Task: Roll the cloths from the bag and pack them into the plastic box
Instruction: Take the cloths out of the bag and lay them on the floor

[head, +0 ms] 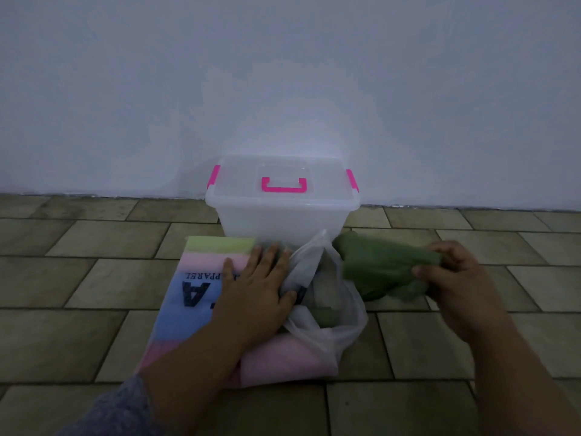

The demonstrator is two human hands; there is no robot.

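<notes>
A green cloth (382, 267) is gripped by the right hand (452, 275) just beside the bag (317, 278), which is pinned flat on the floor (94, 278) by the open left hand (254, 287). Rolling comes next, likely; the plastic box (281, 212) is shut, so unlatching will be needed.

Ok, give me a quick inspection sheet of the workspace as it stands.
Surface: tiled floor, dim light.
Job's things: plastic box against the wall, lid on, pink latches shut; plastic bag lying flat, mouth open, more cloth visible inside; green cloth partly drawn out to the right.
Clutter: nothing seen.
Hands: left hand flat, pressing the bag down; right hand gripping the green cloth.
Cables: nothing seen.
Surroundings: plain pale wall.
</notes>
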